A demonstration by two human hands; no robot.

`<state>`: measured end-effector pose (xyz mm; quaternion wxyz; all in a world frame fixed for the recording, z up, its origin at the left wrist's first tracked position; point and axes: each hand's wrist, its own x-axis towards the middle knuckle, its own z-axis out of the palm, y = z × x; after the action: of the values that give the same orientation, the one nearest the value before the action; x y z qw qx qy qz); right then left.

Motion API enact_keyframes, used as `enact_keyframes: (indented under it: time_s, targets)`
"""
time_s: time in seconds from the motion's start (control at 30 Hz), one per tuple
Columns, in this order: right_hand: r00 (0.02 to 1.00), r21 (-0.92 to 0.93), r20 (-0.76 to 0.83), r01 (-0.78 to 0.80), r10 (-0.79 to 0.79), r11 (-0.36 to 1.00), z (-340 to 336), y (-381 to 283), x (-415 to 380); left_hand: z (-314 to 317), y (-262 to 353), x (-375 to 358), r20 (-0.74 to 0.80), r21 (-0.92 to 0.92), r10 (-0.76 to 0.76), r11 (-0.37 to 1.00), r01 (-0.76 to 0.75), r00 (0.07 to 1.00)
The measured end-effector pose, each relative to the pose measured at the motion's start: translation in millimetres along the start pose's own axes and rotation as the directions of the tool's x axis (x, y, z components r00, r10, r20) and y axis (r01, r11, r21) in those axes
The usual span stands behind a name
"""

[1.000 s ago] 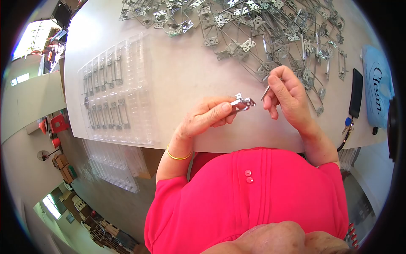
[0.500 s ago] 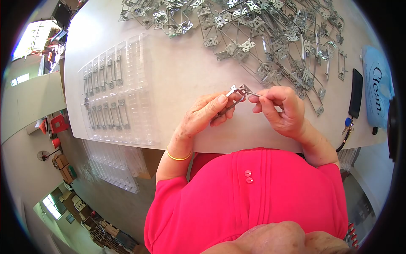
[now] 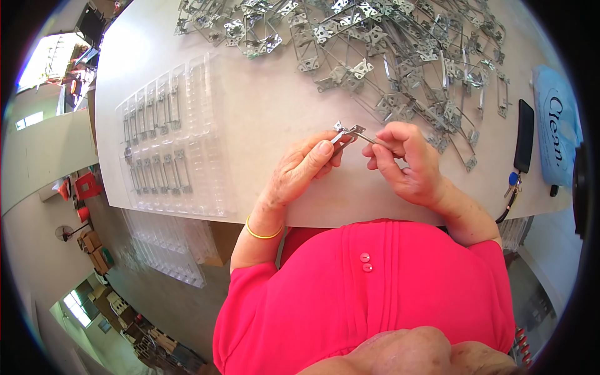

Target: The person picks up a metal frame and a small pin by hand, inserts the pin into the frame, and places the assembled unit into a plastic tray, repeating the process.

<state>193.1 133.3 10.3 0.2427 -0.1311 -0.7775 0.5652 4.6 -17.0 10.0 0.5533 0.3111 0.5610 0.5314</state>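
Head view, frame centre: a clip (image 3: 344, 132) is pinched by the left hand (image 3: 307, 167) and a wire (image 3: 373, 139) by the right hand (image 3: 403, 159), best kept aligned, fingers closed firmly.

The clip (image 3: 347, 132) between both hands is shiny bare metal. Left of them lies a glossy clear plastic tray (image 3: 206, 125) on a smooth matt white table (image 3: 269, 106).

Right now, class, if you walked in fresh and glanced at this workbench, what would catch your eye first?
First, the sprawling heap of tangled silver metal brackets across the far side of the white table. Next, the two hands meeting at the middle: the left hand and the right hand together pinch one small silver metal bracket. To the left lies a clear plastic tray, some slots filled with brackets.
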Motion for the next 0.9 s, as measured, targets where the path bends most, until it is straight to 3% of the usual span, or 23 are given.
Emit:
enact_keyframes:
  time_s: [0.07, 0.13, 0.17, 0.33, 0.63, 0.9]
  targets:
    - [0.999, -0.019, 0.004, -0.047, 0.047, 0.999, 1.2, -3.9, 0.5, -1.5, 0.8, 0.9, 0.022, 0.061, 0.038, 0.997, -0.039, 0.999]
    - [0.97, 0.096, 0.068, -0.239, 0.233, 0.966, 1.2, -10.8, 2.6, -2.2, 0.8, 2.0, 0.044, 0.122, 0.074, 0.989, -0.079, 0.996]
    - [0.97, 0.095, 0.067, -0.239, 0.234, 0.966, -0.2, -14.2, 4.2, -2.0, -0.2, 2.7, 0.063, 0.198, 0.11, 0.973, -0.121, 0.992]
    - [0.85, 0.239, 0.306, -0.504, 0.428, 0.83, -8.8, -17.4, 11.2, -1.4, -1.6, 3.4, 0.075, 0.328, 0.222, 0.915, -0.234, 0.972]
    - [0.808, 0.411, 0.384, -0.582, 0.446, 0.702, -12.4, -14.9, 9.6, 1.8, 2.3, 3.9, 0.043, 0.293, 0.197, 0.935, -0.201, 0.979]
    - [0.817, 0.354, 0.417, -0.55, 0.399, 0.756, -19.1, -8.6, 10.8, 2.0, 4.5, 5.3, 0.068, 0.466, 0.309, 0.831, -0.304, 0.949]
